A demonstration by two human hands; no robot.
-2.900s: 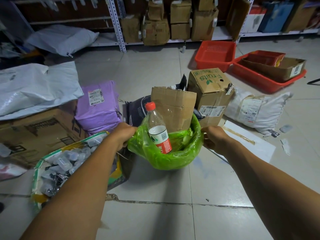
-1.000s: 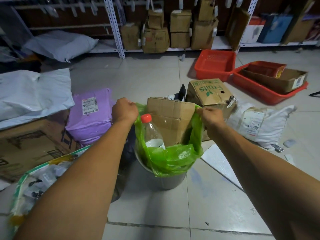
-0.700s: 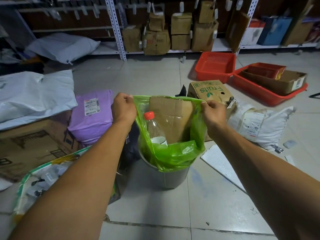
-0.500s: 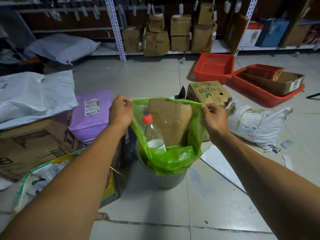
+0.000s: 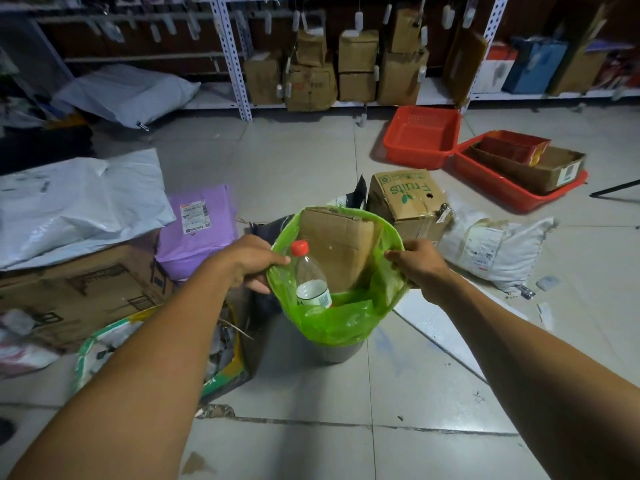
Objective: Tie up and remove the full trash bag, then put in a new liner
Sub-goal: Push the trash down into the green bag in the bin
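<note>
Hands: our left hand [image 5: 250, 261] and right hand [image 5: 417, 263] each grip the green trash bag [image 5: 332, 318] rim between them.
Change: rim now lifted off the bin [image 5: 334, 353]; tying comes next.

Dim indoor light, cool grey cast. The floor tiles [image 5: 311, 161] in mid-frame are the brightest area, with soft sheen and no hard glare. Shelving [image 5: 228, 53] along the top edge falls into deep shadow. Frame corners are darkened. Strong wide-angle bowing: shelf uprights lean outward, and forearms balloon at the lower corners. Centre is fairly sharp; edges are soft and slightly smeared.
</note>
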